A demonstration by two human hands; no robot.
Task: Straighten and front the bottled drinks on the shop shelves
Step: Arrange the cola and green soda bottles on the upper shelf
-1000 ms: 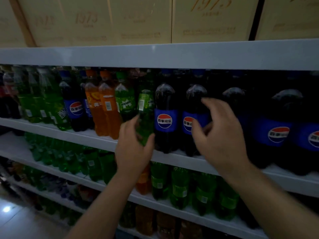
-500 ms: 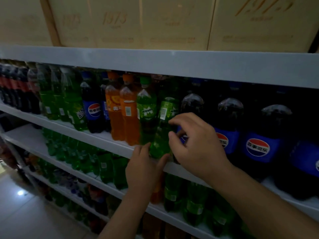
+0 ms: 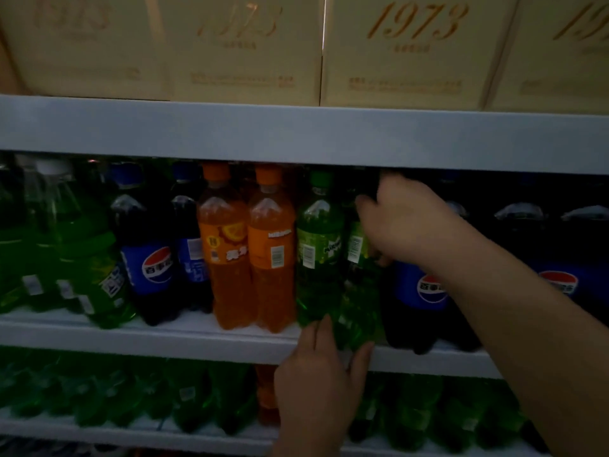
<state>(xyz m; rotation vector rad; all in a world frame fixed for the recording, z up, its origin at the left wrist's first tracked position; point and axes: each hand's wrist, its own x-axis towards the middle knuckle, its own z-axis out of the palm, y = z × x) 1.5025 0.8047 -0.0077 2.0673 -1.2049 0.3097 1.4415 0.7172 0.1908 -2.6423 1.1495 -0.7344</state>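
Note:
A tilted green soda bottle (image 3: pixel 358 305) stands on the middle shelf (image 3: pixel 197 344), between another green bottle (image 3: pixel 318 249) and a large Pepsi bottle (image 3: pixel 418 291). My left hand (image 3: pixel 318 377) grips its base from below, fingers on its left side and thumb on its right. My right hand (image 3: pixel 403 222) reaches in from the right and curls round its upper part, hiding the neck and cap. Two orange soda bottles (image 3: pixel 250 258) stand upright to the left. Smaller Pepsi bottles (image 3: pixel 153 262) come after them.
Pale boxes marked 1973 (image 3: pixel 412 51) sit on the top shelf (image 3: pixel 296 133), which hangs low over the bottle caps. More large Pepsi bottles (image 3: pixel 560 282) fill the right. Green bottles (image 3: pixel 82 258) lean at the left. The lower shelf (image 3: pixel 197 437) holds several green bottles.
My right hand rose from the Pepsi label to the upper part of the tilted green bottle. My left hand stayed at that bottle's base. The view shifted left and closer.

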